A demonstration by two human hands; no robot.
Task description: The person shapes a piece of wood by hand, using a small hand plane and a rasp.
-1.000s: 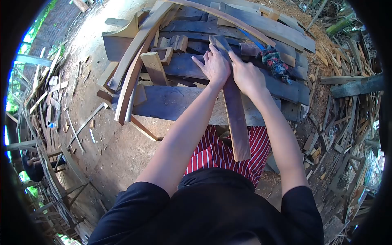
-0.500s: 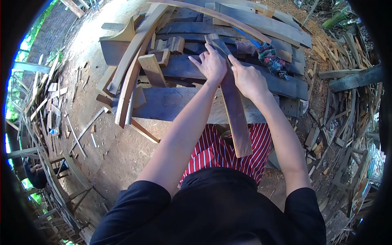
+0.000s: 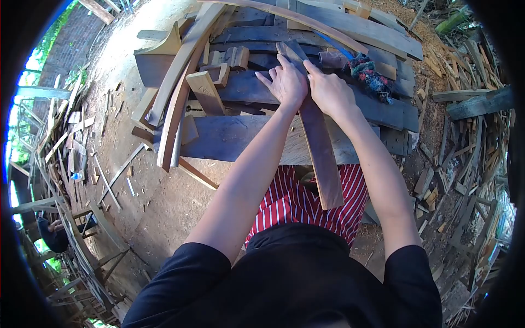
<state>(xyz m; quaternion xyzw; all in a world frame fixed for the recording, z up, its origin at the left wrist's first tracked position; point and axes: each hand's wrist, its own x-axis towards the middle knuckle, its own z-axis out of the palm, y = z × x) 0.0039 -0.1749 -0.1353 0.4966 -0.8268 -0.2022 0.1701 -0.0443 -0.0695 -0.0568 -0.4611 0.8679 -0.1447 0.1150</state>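
Head view — plank juts past the bench edge.

– Can any writing be made out?
– Dark, handwritten-looking strokes are seen on the broad face of a pale wooden block, which is tilted beside the long curved strips.
– Can they be read?
– They cannot; the strokes are too small and blurred for any letter or number to be told with certainty.
– Is a label, brand or sign legible anywhere?
– None can be read.
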